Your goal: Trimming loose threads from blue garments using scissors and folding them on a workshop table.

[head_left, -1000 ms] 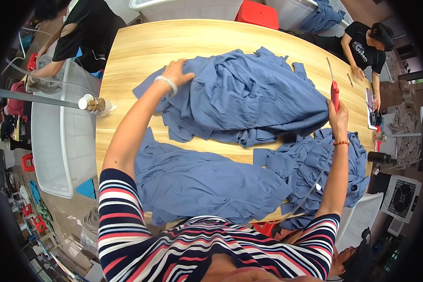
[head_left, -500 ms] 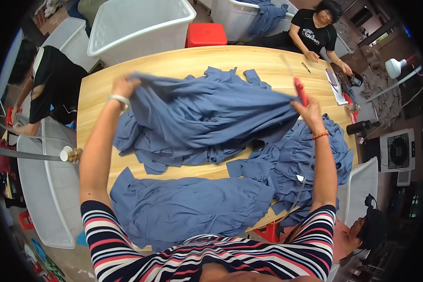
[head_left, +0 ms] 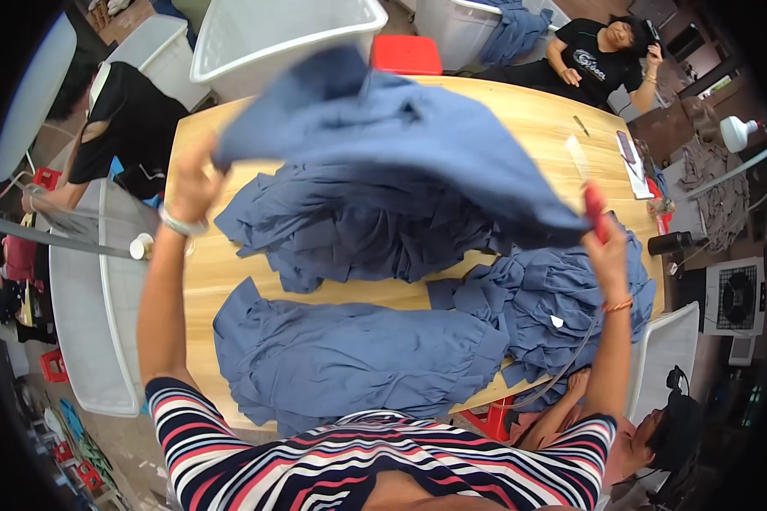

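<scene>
Blue garment (head_left: 383, 123) arches sideways, upper centre; our left hand (head_left: 193, 189) clenches one end, right hand (head_left: 607, 255) the other plus red-handled tool (head_left: 594, 207).

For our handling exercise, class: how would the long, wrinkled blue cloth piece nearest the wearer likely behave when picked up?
The long, wrinkled blue cloth piece would probably be floppy: soft creases run across it. It may sag when lifted, as the raised, sheet-like blue cloth curves and droops. Rolling seems unlikely, since the long piece lies spread out.
</scene>
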`<state>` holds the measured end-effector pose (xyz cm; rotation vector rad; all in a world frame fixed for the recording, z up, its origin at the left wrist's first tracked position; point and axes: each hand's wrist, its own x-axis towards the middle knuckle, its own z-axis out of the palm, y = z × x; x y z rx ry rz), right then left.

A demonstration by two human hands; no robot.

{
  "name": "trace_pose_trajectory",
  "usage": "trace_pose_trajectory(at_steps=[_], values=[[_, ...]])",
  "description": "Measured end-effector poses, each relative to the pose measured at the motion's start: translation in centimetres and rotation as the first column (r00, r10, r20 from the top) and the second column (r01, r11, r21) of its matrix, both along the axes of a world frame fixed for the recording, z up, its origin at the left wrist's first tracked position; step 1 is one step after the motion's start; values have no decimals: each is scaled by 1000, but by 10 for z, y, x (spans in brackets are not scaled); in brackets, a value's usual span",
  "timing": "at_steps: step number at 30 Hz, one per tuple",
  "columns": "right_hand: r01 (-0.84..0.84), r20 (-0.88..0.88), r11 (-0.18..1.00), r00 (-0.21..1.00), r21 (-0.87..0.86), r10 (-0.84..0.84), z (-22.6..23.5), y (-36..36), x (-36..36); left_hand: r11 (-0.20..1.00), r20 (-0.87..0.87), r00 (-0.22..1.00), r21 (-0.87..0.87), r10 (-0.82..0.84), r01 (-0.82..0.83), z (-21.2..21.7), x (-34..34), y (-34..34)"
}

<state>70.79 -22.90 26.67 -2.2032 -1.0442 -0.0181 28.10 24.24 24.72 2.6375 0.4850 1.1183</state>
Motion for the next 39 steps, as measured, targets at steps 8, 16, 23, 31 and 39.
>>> trace_pose_trajectory(at_steps=[8,16,23,31,39], values=[[-9,52,859,998,-513,41,-103,-4,-129,943,-640,767,-280,-45,-178,-159,-42,-114],[-52,39,914,997,-403,74,-75,43,-166,472,-127,984,-880,-123,-54,-175,60,-143],[-229,-287,895,950,-382,121,-89,65,-189,-534,173,931,-779,322,330,-168,94,-150],[-320,-217,891,941,-322,259,-88,82,-192,-215,405,756,-792,515,571,-155,102,-125],[-413,-391,814,885,-408,253,-97,85,-193,-553,309,932,-751,191,362,-187,88,-146]])
